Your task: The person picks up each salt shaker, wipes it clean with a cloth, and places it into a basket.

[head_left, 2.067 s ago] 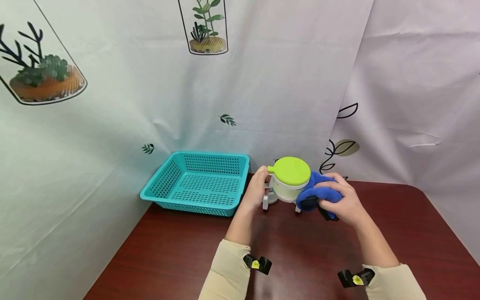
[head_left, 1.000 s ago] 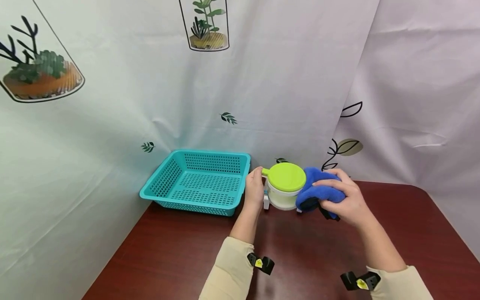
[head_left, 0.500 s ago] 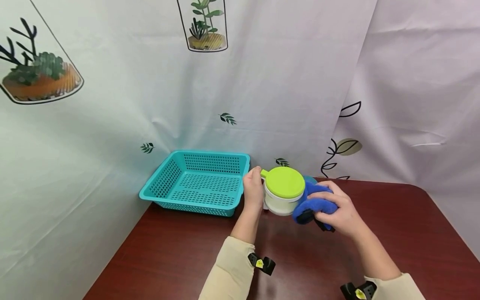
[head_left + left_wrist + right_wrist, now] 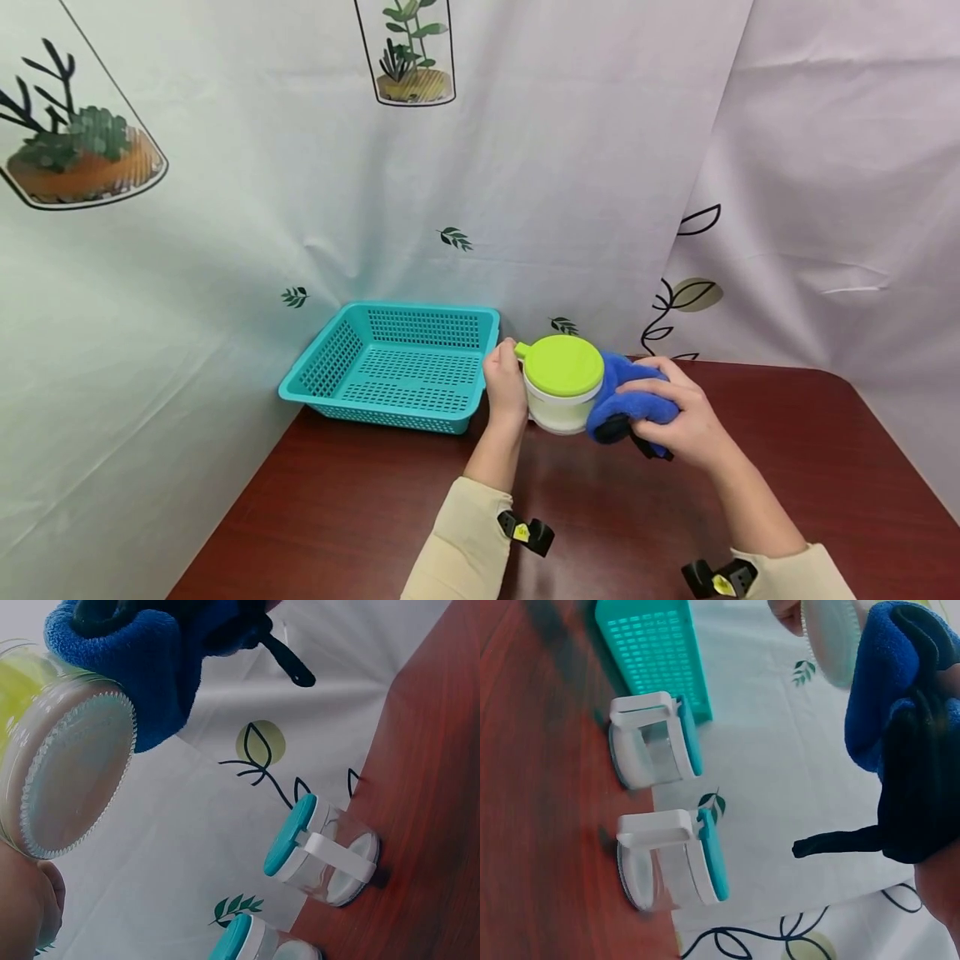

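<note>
My left hand [image 4: 506, 385] grips the handle side of a glass seasoning jar [image 4: 561, 412] with a lime green lid, raised above the table. The jar's ridged round base [image 4: 79, 776] faces the left wrist camera. On the jar's right side, my right hand [image 4: 686, 412] holds a bunched blue cloth [image 4: 636, 406] with black parts against the wall. A black strap [image 4: 838, 841] hangs from the cloth in the right wrist view. Part of the jar's side is hidden behind the cloth.
Two clear jars with teal lids and white handles, one nearer [image 4: 667, 859] and one farther [image 4: 652, 742], stand on the dark red table [image 4: 360, 517] behind the raised jar. A turquoise perforated basket [image 4: 390, 417] sits at the back left. Patterned curtains [image 4: 570, 167] border the table.
The green-lidded jar has come down and slightly left, nearer to me, with my left hand on it. My right hand has followed slightly, keeping the cloth at its side.
</note>
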Motion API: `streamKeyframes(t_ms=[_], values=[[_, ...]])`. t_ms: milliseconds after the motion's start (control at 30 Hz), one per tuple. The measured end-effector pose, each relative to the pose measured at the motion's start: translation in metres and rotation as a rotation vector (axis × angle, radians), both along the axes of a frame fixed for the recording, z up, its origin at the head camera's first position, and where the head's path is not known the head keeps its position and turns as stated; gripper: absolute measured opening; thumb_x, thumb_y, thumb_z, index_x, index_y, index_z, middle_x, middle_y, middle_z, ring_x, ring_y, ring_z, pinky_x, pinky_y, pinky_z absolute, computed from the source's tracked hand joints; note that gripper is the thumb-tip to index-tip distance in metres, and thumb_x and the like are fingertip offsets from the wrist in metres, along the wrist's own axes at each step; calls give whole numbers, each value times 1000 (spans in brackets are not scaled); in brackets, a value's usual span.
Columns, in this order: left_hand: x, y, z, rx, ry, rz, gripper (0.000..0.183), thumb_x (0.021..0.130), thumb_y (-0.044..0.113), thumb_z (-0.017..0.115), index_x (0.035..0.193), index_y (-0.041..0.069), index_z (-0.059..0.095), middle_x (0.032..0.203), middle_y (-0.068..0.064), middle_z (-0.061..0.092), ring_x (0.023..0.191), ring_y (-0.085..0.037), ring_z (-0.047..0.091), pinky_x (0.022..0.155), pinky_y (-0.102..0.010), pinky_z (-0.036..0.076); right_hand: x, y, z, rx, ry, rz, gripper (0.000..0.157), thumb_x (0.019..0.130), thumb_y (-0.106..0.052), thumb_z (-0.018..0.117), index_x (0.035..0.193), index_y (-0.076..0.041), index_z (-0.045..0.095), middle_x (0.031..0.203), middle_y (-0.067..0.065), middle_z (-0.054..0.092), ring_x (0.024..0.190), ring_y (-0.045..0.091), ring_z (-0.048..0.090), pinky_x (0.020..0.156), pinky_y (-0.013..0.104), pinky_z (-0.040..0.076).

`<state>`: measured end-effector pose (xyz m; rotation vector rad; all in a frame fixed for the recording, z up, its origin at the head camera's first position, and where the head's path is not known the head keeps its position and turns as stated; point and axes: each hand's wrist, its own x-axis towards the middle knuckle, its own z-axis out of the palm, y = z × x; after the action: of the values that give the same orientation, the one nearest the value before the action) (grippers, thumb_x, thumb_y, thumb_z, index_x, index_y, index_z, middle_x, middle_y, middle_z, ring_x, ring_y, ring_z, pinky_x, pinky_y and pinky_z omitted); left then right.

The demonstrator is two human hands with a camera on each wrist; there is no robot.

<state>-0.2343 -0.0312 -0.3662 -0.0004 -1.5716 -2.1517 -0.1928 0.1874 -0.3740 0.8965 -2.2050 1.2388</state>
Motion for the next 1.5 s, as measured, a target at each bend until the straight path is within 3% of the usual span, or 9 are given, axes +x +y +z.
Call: streamKeyframes(t_ms=[267, 600, 733, 933, 1067, 1233, 1300, 1433, 1500], values=[[2, 2, -1, -15, 8, -2, 43, 92, 10, 41, 49, 11, 37, 48, 3, 34, 46, -11, 33, 47, -21, 30, 1, 3, 11, -22, -10, 14, 41, 65, 13, 67, 96, -13, 70, 117, 4, 49, 100, 11, 44, 67, 20, 44], [4, 1, -2, 0, 11, -99, 41, 91, 14, 41, 50, 11, 35, 49, 3, 34, 46, -11, 33, 48, -20, 32, -1, 10, 11, 31, -89, 82, 42, 66, 13, 67, 96, -16, 69, 118, 5, 47, 102, 10, 42, 67, 22, 45], [4, 1, -6, -12, -11, -129, 41, 92, 15, 40, 52, 10, 34, 49, 2, 32, 46, -12, 32, 48, -21, 31, -4, 13, 19, 61, -110, -4, 38, 69, 9, 67, 97, -16, 69, 121, 3, 47, 106, 13, 41, 70, 23, 43], [6, 0, -8, -7, 0, -109, 42, 94, 14, 40, 52, 11, 33, 50, 2, 32, 47, -11, 33, 49, -20, 32, -7, 14, 27, 100, -158, -211, 30, 79, -8, 70, 108, -11, 65, 122, 12, 43, 103, 37, 44, 70, 50, 46], [9, 0, -6, -3, 14, -116, 43, 94, 15, 40, 52, 11, 34, 49, 2, 32, 47, -11, 34, 49, -21, 33, -6, 9, 25, 274, -63, -310, 38, 76, -17, 74, 112, -15, 63, 122, 18, 41, 99, 45, 48, 66, 59, 46], [8, -1, -3, 5, 15, -93, 42, 93, 17, 41, 52, 12, 37, 50, 2, 34, 49, -11, 36, 51, -21, 34, -6, 4, 20, 475, 140, -310, 51, 64, -16, 82, 112, -20, 62, 120, 21, 42, 88, 41, 57, 64, 53, 49], [7, -1, -3, 4, 7, -76, 42, 93, 17, 41, 51, 12, 36, 50, 2, 34, 50, -11, 36, 51, -21, 34, -4, 2, 20, 425, 111, -264, 58, 62, -12, 83, 115, -19, 59, 120, 20, 41, 91, 42, 55, 67, 54, 49], [8, -2, -5, 4, -20, -74, 42, 93, 15, 40, 51, 11, 35, 49, 2, 32, 46, -11, 33, 49, -21, 32, 2, -3, 23, 195, -38, -130, 74, 60, -1, 83, 122, -10, 45, 123, 19, 36, 103, 43, 46, 76, 55, 43], [9, -1, -6, 23, -24, -82, 42, 92, 16, 40, 51, 11, 36, 49, 2, 32, 45, -12, 32, 48, -21, 32, 5, -5, 24, 84, -132, -68, 78, 60, 2, 83, 122, -5, 35, 127, 18, 34, 110, 41, 41, 81, 48, 41]])
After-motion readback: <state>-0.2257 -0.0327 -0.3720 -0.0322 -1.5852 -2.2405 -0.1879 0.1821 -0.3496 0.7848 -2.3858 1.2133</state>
